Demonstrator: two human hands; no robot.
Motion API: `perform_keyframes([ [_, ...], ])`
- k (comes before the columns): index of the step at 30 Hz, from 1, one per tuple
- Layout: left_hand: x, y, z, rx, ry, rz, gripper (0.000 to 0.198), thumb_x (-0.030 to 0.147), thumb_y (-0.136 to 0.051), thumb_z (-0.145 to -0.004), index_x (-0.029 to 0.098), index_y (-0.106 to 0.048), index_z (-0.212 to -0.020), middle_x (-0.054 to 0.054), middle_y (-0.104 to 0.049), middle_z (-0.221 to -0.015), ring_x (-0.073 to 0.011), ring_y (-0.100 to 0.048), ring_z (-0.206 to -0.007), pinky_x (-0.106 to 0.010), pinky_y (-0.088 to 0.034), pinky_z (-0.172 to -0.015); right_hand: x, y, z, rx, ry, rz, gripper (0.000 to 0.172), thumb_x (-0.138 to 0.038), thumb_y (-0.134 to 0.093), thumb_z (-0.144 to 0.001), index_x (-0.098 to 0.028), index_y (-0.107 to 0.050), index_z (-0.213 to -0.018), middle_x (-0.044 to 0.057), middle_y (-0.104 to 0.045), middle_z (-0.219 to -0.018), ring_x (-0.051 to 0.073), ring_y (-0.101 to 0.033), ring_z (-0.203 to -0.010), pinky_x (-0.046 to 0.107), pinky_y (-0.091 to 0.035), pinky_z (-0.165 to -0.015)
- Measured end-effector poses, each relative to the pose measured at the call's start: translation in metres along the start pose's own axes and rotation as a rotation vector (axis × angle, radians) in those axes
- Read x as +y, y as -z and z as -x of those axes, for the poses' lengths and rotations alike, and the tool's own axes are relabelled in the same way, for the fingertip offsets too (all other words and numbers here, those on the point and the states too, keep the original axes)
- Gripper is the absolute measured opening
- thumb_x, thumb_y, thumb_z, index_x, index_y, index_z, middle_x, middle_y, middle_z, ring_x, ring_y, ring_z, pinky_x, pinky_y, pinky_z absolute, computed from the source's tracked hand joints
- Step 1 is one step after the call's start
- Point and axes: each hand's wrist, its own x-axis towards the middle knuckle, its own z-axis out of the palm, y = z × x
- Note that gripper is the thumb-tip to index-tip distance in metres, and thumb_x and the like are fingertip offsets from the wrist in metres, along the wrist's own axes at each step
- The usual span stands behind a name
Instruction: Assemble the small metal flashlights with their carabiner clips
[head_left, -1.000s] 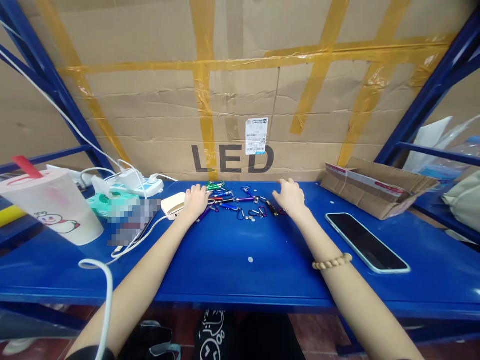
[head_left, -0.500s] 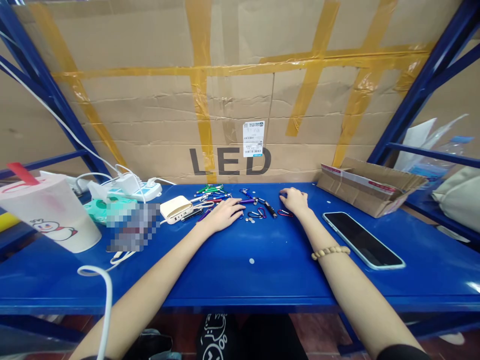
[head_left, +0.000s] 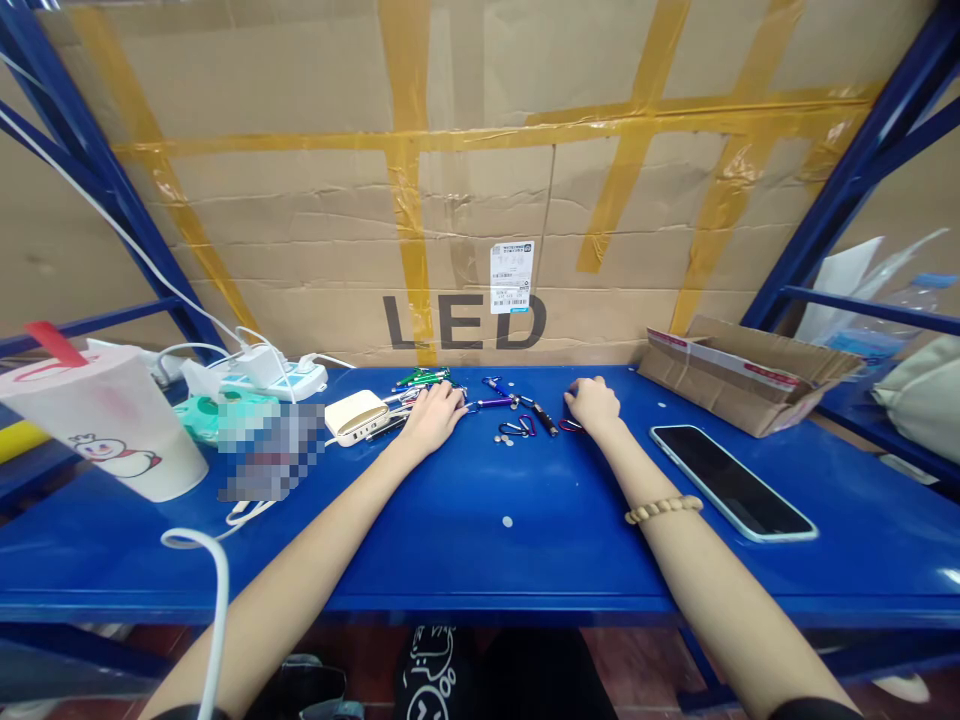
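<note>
Small metal keychain flashlights in green, blue, purple and black lie on the blue steel shelf (head_left: 480, 560), with several clipped to colored carabiners (head_left: 517, 425). My left hand (head_left: 436, 418) rests palm down on the left group of flashlights (head_left: 424, 385), partly hiding them. My right hand (head_left: 592, 403) sits with curled fingers at the right end of the scatter, beside a black flashlight (head_left: 546, 420) and just above a red carabiner (head_left: 570, 425). Several small round metal parts (head_left: 506, 437) lie between my hands.
A cream power bank (head_left: 356, 415) sits left of my left hand, and a phone (head_left: 731, 482) lies to the right. Behind are a flat cardboard box (head_left: 750, 378) and a power strip (head_left: 274, 378). A large plastic cup (head_left: 112, 425) stands far left.
Compared with one second ago, my left hand has moved right onto the flashlights, then slightly back since half a second ago. My right hand has shifted only slightly.
</note>
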Motion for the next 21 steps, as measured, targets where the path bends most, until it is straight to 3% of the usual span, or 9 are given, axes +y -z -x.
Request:
perform_keyframes([
  [5,0.0006,0.0008,-0.0009,0.026,0.01,0.026,0.03,0.033,-0.029,-0.091,0.018,-0.054,-0.093,-0.008,-0.055,-0.095,-0.0226,-0.049,-0.091,-0.037,-0.037,-0.081,-0.0018,-0.0004,-0.0046,-0.049,0.064,-0.184,0.024,-0.009,-0.053,-0.079,-0.012,-0.066,-0.098,0.015,-0.064,-0.102,0.026,-0.059,-0.102,0.037,-0.044,-0.09],
  [9,0.0009,0.002,-0.0016,0.07,0.07,0.173,0.027,0.033,-0.03,-0.091,0.018,-0.053,-0.088,-0.008,-0.058,-0.096,-0.0228,-0.052,-0.092,-0.036,-0.037,-0.081,-0.0057,-0.0023,-0.0094,-0.132,0.102,-0.401,0.025,-0.015,-0.047,-0.086,-0.012,-0.062,-0.106,0.008,-0.069,-0.092,0.012,-0.067,-0.075,0.02,-0.053,-0.069],
  [12,0.0019,0.0032,-0.003,0.124,0.223,0.454,0.024,0.037,-0.032,-0.089,0.02,-0.048,-0.082,-0.005,-0.062,-0.089,-0.02,-0.055,-0.083,-0.033,-0.039,-0.076,-0.0077,-0.0034,-0.01,-0.171,0.093,-0.515,0.024,-0.017,-0.047,-0.086,-0.011,-0.062,-0.105,0.008,-0.07,-0.092,0.008,-0.067,-0.068,0.014,-0.052,-0.057],
  [16,0.0019,0.0047,-0.0068,0.236,0.406,0.994,0.025,0.04,-0.036,-0.088,0.02,-0.041,-0.074,-0.001,-0.063,-0.073,-0.0131,-0.056,-0.064,-0.027,-0.041,-0.068,-0.006,-0.0033,-0.0089,-0.175,0.062,-0.559,0.023,-0.019,-0.058,-0.08,-0.008,-0.064,-0.099,0.011,-0.071,-0.084,0.01,-0.067,-0.064,0.013,-0.051,-0.051],
  [21,0.0019,0.0089,-0.01,0.189,0.464,1.411,0.027,0.041,-0.04,-0.087,0.018,-0.038,-0.072,0.002,-0.059,-0.056,-0.0082,-0.052,-0.044,-0.021,-0.04,-0.054,-0.0034,-0.003,-0.0092,-0.157,0.049,-0.523,0.021,-0.017,-0.062,-0.074,-0.009,-0.067,-0.093,0.009,-0.071,-0.076,0.013,-0.067,-0.062,0.015,-0.051,-0.051],
])
